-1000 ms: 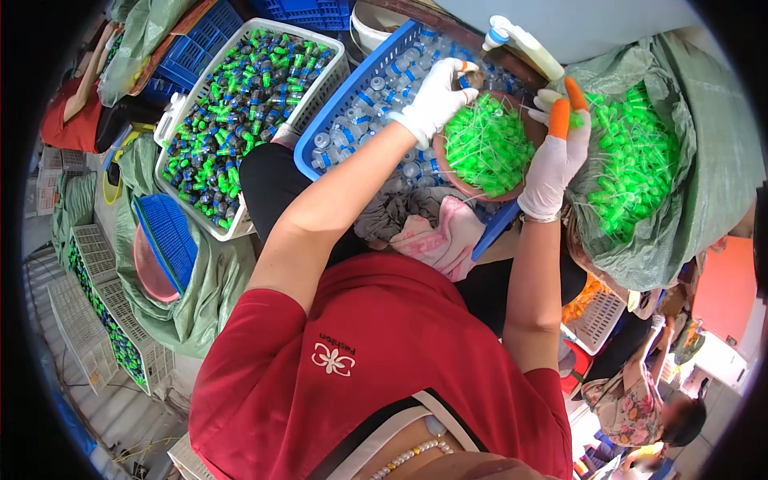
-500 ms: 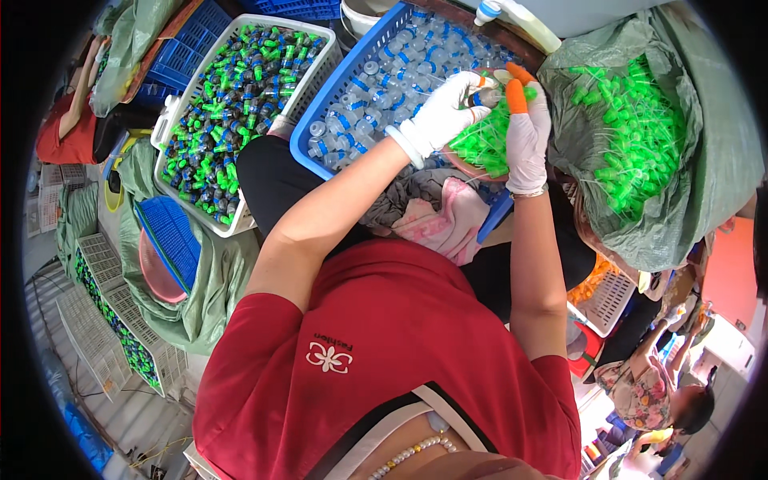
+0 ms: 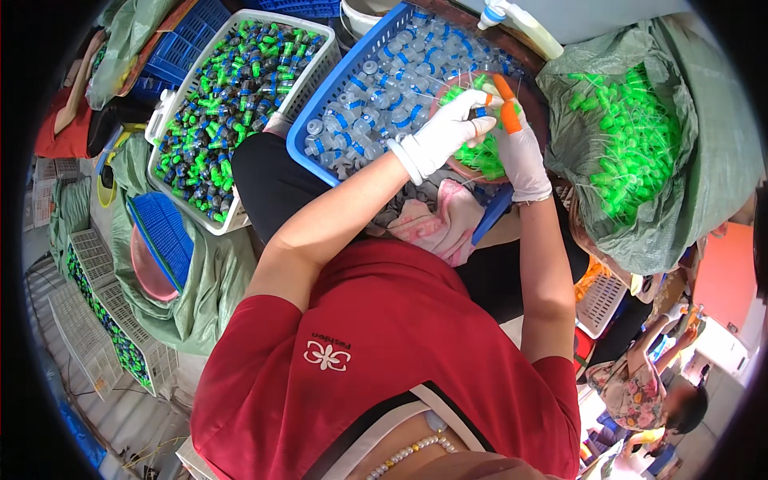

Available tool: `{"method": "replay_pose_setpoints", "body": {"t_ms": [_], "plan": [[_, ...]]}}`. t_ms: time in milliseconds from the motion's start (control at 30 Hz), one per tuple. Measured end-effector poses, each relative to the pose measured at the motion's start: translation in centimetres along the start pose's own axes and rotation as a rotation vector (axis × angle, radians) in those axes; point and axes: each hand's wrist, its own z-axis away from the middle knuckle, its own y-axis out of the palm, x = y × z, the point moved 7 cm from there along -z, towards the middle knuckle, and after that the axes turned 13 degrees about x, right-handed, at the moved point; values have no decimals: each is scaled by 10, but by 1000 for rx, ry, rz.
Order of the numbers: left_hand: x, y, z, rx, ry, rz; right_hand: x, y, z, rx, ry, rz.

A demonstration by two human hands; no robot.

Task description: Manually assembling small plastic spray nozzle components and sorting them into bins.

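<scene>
Both my hands wear white gloves with orange fingertip covers. My left hand [image 3: 444, 134] and my right hand [image 3: 518, 140] meet over a brown bowl [image 3: 534, 102] of green spray caps, pinching one small bottle [image 3: 478, 112] between them. Behind the hands, the blue basket [image 3: 344, 88] holds several clear small bottles with blue bands.
A white basket [image 3: 180, 100] at the left holds finished bottles with green caps. A grey-green sack [image 3: 680, 184] of green spray caps lies open at the right. A pink cloth [image 3: 436, 224] rests on my lap. Blue lids and stacked trays [image 3: 88, 320] sit lower left. Another person [image 3: 640, 392] sits lower right.
My hands came together: the right hand left the sack side and joined the left over the bowl, where both now hold a small bottle.
</scene>
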Motion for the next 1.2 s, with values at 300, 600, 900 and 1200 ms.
{"method": "replay_pose_setpoints", "body": {"t_ms": [300, 600, 900, 1200], "plan": [[0, -15, 6, 61, -27, 404, 53, -4, 12, 49, -1, 878], [-9, -7, 13, 135, -98, 416, 84, 28, 11, 264, -315, 1400], [-23, -13, 14, 28, 207, -388, 41, -2, 5, 100, 380, 850], [-51, -14, 26, 66, 194, -372, 50, 27, 9, 111, -21, 1079]]}}
